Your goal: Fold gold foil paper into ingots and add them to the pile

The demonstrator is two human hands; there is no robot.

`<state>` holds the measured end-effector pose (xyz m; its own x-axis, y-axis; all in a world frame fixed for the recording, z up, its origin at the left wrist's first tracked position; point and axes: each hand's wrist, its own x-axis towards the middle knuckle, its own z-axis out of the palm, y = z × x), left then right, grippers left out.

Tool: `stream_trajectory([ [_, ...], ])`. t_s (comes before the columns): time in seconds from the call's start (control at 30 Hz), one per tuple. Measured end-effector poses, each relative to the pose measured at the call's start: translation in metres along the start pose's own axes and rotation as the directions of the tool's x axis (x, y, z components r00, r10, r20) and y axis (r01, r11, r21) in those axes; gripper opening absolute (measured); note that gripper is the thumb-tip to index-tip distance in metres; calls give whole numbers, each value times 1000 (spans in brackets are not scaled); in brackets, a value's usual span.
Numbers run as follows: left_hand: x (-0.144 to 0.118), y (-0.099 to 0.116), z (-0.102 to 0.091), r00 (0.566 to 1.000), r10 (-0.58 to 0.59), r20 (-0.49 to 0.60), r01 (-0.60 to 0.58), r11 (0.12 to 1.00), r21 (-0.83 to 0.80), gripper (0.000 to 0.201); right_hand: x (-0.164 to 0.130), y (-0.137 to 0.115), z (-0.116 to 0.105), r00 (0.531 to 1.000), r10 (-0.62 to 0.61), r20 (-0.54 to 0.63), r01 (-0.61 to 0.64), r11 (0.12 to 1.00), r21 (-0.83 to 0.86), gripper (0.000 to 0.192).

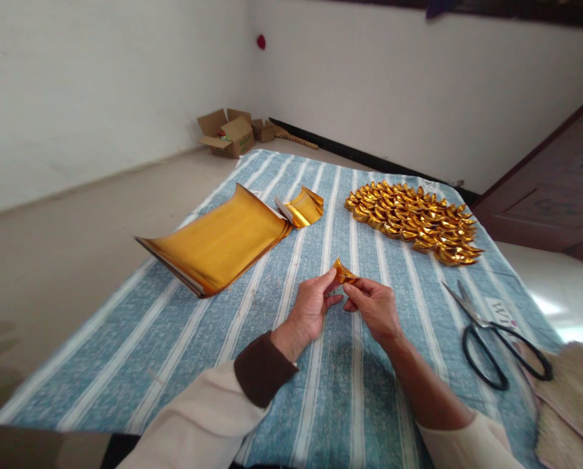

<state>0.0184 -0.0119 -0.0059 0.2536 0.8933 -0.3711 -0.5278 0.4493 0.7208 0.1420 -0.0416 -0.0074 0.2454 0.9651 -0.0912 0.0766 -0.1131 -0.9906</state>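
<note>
Between my two hands is a small folded piece of gold foil paper (342,270), its pointed tip facing up. My left hand (313,303) pinches its left side with thumb and fingers. On the other side, my right hand (372,303) grips the lower right edge. Beyond my left hand lies a stack of large gold foil sheets (223,238) with curled edges. Smaller gold foil pieces (305,208) rest beside that stack. To the far right, several folded gold foil ingots (408,218) sit packed together in rows.
Open scissors with black handles (481,352) lie at the right of the striped blue tablecloth (252,312). A beige cloth (569,397) is at the near right corner. Cardboard boxes (230,137) stand on the floor past the table's far end.
</note>
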Motion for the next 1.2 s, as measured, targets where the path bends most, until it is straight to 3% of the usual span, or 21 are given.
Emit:
stream_trajectory([
  [0.1,-1,5,-1,997,10,-80,8,976,217,27,4,4,-7,999,-30,15,30,998,-46,33],
  [0.2,1,10,-4,984,134,-116,-66,884,463,20,8,11,-17,991,-135,23,137,973,-183,27],
  [0.33,6,12,-9,961,274,-39,-184,737,650,27,13,15,-29,934,-345,98,347,800,-489,17],
  [0.5,15,10,-13,940,323,110,-300,630,716,22,19,19,-37,883,-393,258,464,634,-619,12],
  [0.7,23,5,-14,939,312,142,-308,585,750,19,20,21,-40,902,-329,279,425,570,-703,8],
  [0.97,29,0,-11,922,353,162,-330,493,805,15,19,18,-38,921,-305,243,383,585,-715,9],
  [1.2,33,-2,-11,916,336,220,-358,437,825,13,21,21,-38,901,-352,254,427,611,-667,7],
])
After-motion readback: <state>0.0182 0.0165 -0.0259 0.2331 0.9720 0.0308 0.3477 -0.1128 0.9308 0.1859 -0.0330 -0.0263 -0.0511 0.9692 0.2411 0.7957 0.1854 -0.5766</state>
